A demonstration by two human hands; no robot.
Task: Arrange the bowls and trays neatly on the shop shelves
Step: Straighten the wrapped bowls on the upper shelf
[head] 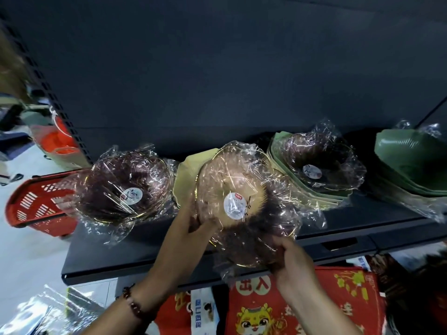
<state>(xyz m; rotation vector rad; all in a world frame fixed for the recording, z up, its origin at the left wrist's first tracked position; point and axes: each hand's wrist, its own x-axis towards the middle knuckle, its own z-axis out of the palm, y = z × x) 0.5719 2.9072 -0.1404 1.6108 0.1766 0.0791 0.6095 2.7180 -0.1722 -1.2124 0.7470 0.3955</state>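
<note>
I hold a plastic-wrapped stack of bowls (244, 204) with gold rims and a white round label, tilted over the front of the dark shelf (135, 252). My left hand (193, 223) grips its left rim and my right hand (290, 257) grips its lower right edge. To the left on the shelf lies a wrapped dark purple bowl stack (123, 187). A third wrapped dark bowl stack (319, 163) rests on pale green trays (280, 160) at the right. A yellow tray stack (186, 172) stands behind the held bowls.
Dark green trays (411, 160) in plastic lie at the far right of the shelf. A red shopping basket (36, 204) stands on the floor at left. Red packaged goods (302, 303) sit on the level below. The shelf's dark back panel (217, 68) rises behind everything.
</note>
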